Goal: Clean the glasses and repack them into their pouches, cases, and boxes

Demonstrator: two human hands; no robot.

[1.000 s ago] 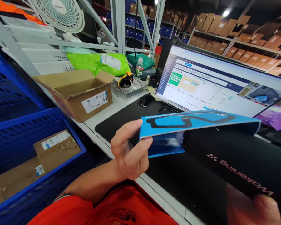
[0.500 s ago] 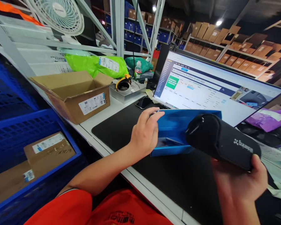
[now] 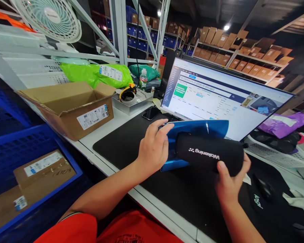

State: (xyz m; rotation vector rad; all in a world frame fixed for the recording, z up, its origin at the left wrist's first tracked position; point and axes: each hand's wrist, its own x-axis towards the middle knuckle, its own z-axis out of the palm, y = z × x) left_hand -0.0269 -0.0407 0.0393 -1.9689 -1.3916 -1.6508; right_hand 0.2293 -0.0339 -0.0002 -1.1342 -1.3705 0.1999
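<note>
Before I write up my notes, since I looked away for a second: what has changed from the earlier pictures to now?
The right hand has brought the black case leftward and farther from the camera, across the blue box's open side. The box's lid has tipped up, showing its inner face. Unchanged: the left hand holds the lid's edge; the carton stands open.

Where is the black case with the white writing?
The black case is right of centre in the head view, in the right grip, in front of the screen and partly covering the blue box.
</note>
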